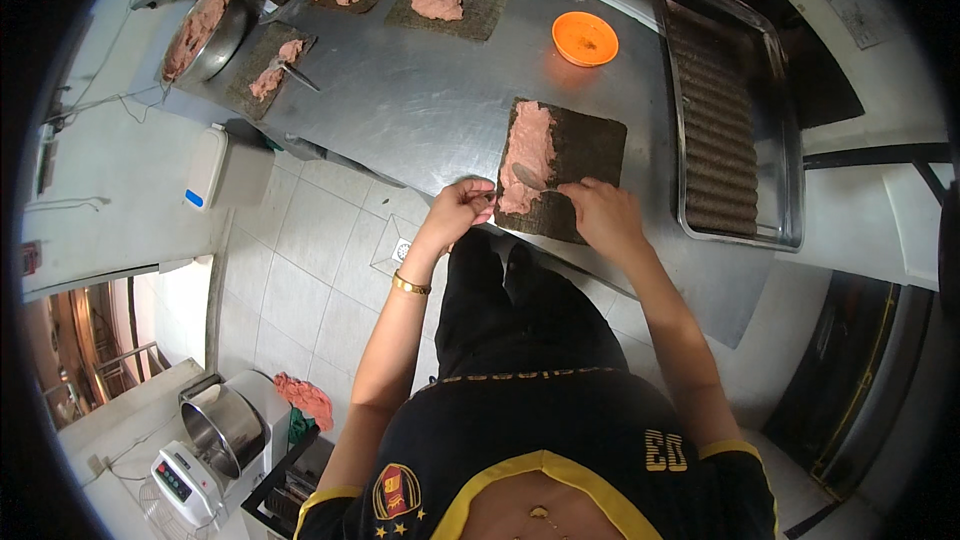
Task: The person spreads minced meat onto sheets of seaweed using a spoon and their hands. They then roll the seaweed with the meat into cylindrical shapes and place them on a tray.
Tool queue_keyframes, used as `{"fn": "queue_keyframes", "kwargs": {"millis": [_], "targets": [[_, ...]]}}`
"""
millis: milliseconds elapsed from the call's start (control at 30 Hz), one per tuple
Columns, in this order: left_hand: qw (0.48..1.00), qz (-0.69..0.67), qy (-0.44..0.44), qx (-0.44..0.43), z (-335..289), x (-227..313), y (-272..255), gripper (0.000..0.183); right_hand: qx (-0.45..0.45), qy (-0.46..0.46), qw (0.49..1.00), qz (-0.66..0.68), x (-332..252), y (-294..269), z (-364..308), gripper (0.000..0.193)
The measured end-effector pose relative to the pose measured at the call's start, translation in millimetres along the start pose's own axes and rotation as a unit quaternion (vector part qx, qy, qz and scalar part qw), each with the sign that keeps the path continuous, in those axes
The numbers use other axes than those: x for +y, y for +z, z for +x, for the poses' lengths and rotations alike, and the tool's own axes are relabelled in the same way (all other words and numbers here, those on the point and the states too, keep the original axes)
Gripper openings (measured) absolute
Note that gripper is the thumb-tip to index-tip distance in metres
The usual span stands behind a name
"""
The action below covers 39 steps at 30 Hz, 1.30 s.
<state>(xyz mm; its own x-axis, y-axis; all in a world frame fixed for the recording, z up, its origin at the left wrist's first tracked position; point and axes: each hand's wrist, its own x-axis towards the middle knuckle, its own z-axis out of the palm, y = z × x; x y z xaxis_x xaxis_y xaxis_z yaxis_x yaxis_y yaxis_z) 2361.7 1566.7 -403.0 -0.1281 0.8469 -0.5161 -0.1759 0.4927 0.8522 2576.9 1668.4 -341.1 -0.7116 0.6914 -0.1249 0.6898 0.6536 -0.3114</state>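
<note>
a: where is the dark sheet [590, 155] lying?

b: on the metal counter [420, 100], directly ahead of the person, with the strip of pink paste [530, 140] covering its left part. the strip's long axis is running away from the body, tilting slightly right at the far end.

a: and the hands?

b: the right hand [608, 220] is closing its fingers around the handle of the spoon [527, 176] and reaching in from the right, so the paste is lying to its left. the spoon's bowl is pointing left and apparently touching the paste towards its near end.

a: which hand is sitting nearer to the strip?

b: both are flanking that near end. the left hand [462, 210] is hovering just beside the sheet's left edge, its thumb and fingertips curling close together; i cannot tell whether they are gripping anything.

a: what textures are showing?

b: the sheet is looking thin, matte and roughly rectangular; the paste is looking moist and lumpy, with ragged edges. to the right, a shiny rectangular tray [682, 180] is holding dark, ridged rolls [722, 130] side by side. beyond the sheet, a smooth, round orange bowl [585, 38] is standing.
</note>
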Motion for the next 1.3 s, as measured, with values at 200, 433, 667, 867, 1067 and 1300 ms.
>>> {"fn": "queue_keyframes", "kwargs": {"millis": [200,433,667,867,1067,1300], "targets": [[1.0,-0.014,-0.006,-0.007,1.0,-0.3,-0.9,0.027,0.002,-0.024,1.0,0.005,-9.8,13.6,-21.4,0.025],[1.0,-0.023,0.005,-0.008,-1.6,1.7,-0.2,0.028,0.005,-0.041,0.999,-0.025,-19.1,17.9,-42.2,0.034],[0.999,-0.027,-0.009,-0.016,-8.1,5.2,0.8,0.028,0.073,-0.126,0.988,-0.06,-6.7,-10.2,-47.0,0.036],[0.999,-0.034,-0.017,-0.007,-12.1,0.3,-1.0,0.028,0.102,-0.137,0.985,-0.038,0.5,-8.2,-46.0,0.037],[0.999,-0.034,-0.009,-0.012,-10.7,-5.1,-0.5,0.027,0.071,-0.133,0.987,-0.058,-5.4,12.8,-38.0,0.031],[0.999,-0.044,0.01,0.001,-11.5,-5.6,2.3,0.027,0.054,-0.022,0.997,-0.046,-7.3,1.2,-22.5,0.028]]}}
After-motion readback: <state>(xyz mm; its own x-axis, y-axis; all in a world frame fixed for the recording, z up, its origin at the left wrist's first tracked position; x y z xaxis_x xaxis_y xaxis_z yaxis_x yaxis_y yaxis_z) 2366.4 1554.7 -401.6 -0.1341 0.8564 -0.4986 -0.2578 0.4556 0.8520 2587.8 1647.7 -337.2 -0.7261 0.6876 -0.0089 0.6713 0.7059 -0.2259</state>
